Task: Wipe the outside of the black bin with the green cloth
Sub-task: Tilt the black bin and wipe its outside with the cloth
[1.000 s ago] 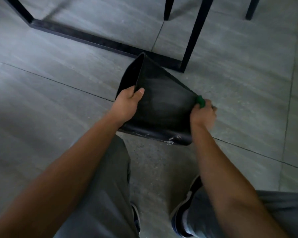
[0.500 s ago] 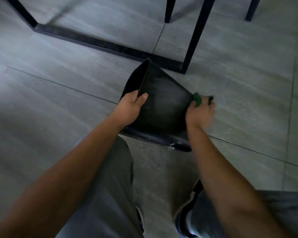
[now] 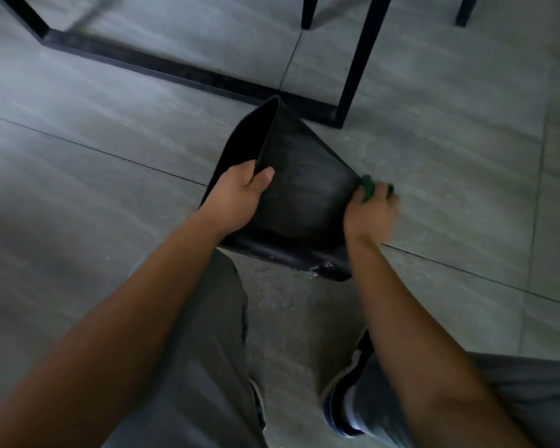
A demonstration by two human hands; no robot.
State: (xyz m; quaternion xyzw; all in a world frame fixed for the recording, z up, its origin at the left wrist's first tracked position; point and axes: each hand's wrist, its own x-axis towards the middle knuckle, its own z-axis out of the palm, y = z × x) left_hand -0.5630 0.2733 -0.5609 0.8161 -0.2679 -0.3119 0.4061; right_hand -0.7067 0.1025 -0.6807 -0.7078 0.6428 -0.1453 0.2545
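Lying tipped on the grey tiled floor (image 3: 110, 195), the black bin (image 3: 307, 202) sits at centre, mouth toward ten o'clock. At its nine o'clock the left hand (image 3: 236, 198) grips the rim, fingers inside, thumb outside. At three o'clock the right hand (image 3: 370, 215) curls round the green cloth (image 3: 368, 187) against the bin's side.

Open grey floor (image 3: 110, 195) lay left and right of the black bin (image 3: 304, 189); black frame (image 3: 181, 71) obstructed passage immediately behind it.
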